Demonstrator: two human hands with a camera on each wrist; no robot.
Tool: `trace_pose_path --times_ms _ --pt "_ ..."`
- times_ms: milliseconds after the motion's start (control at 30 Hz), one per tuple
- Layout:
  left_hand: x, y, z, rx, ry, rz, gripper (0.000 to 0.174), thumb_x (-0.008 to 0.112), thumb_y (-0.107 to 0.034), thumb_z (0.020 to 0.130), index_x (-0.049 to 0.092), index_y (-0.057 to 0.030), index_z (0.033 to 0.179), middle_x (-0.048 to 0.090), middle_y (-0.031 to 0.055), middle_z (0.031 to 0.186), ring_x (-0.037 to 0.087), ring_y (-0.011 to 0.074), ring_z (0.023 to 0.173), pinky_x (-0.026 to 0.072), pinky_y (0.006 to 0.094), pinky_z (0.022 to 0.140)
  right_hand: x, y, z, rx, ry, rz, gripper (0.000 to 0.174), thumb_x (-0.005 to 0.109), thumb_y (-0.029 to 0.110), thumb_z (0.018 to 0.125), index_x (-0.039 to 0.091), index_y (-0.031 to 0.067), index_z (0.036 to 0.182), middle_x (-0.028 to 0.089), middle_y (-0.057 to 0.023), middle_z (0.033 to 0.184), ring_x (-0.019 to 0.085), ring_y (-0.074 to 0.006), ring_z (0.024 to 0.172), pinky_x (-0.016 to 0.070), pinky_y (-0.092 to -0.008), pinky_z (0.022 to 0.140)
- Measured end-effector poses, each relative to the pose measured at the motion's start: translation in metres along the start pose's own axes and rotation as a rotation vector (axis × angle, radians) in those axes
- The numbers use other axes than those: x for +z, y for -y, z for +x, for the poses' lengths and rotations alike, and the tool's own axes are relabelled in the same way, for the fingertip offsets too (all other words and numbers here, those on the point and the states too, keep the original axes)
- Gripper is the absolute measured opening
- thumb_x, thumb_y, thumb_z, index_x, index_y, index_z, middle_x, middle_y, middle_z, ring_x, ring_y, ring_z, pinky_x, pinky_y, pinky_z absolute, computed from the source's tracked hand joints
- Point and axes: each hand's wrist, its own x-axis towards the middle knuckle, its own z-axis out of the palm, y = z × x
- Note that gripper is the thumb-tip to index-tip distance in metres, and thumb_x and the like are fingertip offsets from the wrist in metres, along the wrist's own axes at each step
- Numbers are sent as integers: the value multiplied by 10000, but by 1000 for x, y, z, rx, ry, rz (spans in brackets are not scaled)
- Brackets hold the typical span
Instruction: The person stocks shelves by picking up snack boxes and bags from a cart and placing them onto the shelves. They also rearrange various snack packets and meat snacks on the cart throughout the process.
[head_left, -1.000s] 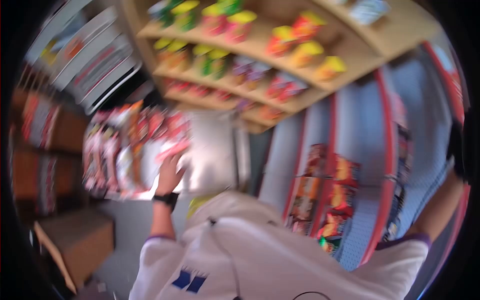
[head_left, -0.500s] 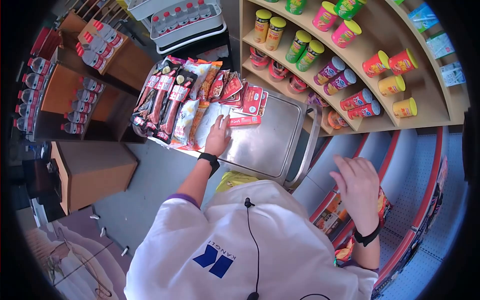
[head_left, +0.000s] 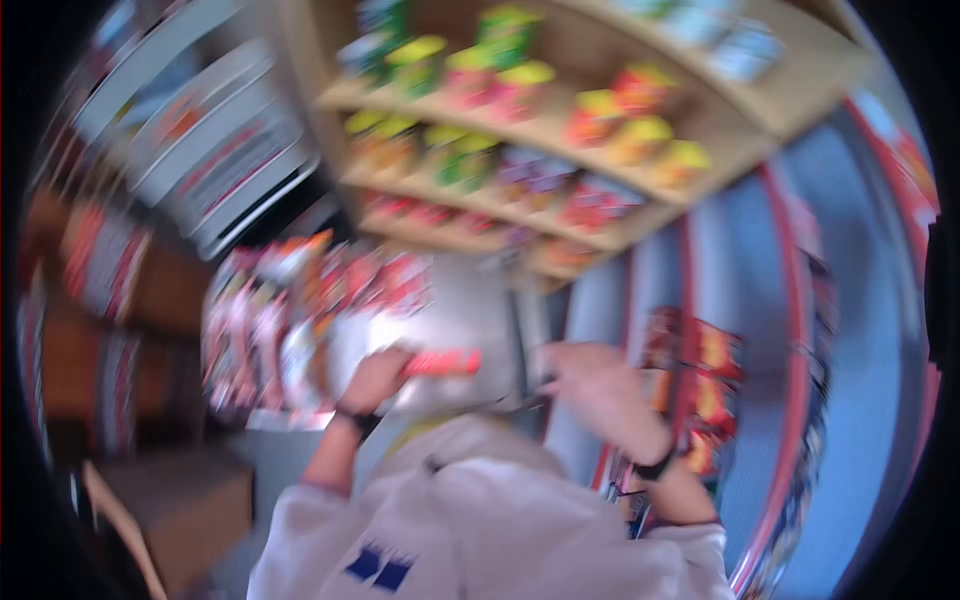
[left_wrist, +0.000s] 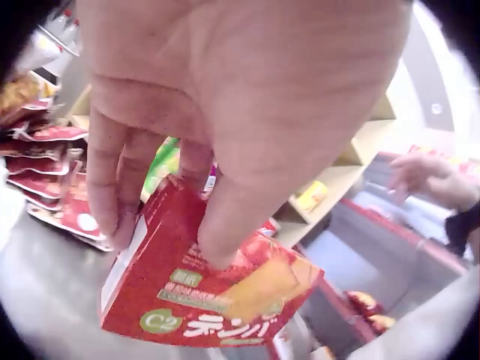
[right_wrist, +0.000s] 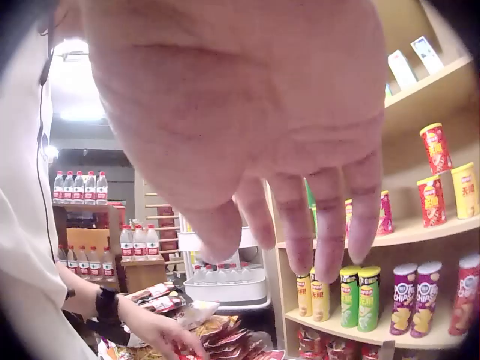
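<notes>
My left hand (head_left: pixel 378 380) holds a red snack box (left_wrist: pixel 202 300) between thumb and fingers, near the front edge of a metal cart top (head_left: pixel 480 310). In the left wrist view the box is tilted, its printed front showing pale wafer-like pieces and white lettering. My right hand (head_left: pixel 605 395) is by the cart's right side, blurred in the head view. In the right wrist view its fingers are extended and the palm holds nothing. Bagged snacks (head_left: pixel 260 330) and flat red packets (head_left: pixel 375 282) lie on the cart's left and back part.
Wooden shelves (head_left: pixel 560 215) with chip canisters (right_wrist: pixel 367 300) stand behind the cart. To the right are grey shelves with red edges (head_left: pixel 790 330), holding some snack bags (head_left: pixel 712 390). Water bottles (right_wrist: pixel 79 186) stand on brown shelving at the left. A brown cabinet (head_left: pixel 190 500) stands at lower left.
The left hand has gripped the red box that lay under its fingers and drawn it toward the body. The right hand came in from the far-right shelves and moved further left.
</notes>
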Motion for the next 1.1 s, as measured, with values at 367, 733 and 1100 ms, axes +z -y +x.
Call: trace_pose_path --times_ms 367,733,1100 --pt "-88 -133 39 539 276 -423 398 583 -9 826 524 -35 1219 588 136 1099 573 238 903 466 300 774 6 23 -40 173 113 119 422 653 205 767 501 60 1132 605 -128 888 607 -313 868 492 -414 699" --pt "-58 -141 68 425 -50 -538 537 594 -99 866 396 -60 1364 549 139 1208 569 231 973 453 335 858 -363 10 -122 593 -733 -728 238 606 187 837 604 27 1013 561 -160 916 569 -305 882 469 -367 766" --pt "-29 -168 59 418 -8 -446 333 575 -108 869 559 -34 1193 616 179 995 596 296 909 462 347 810 -586 -65 -191 1004 -964 -1104 296 549 283 869 664 60 1025 655 -175 976 622 -312 930 484 -383 800"
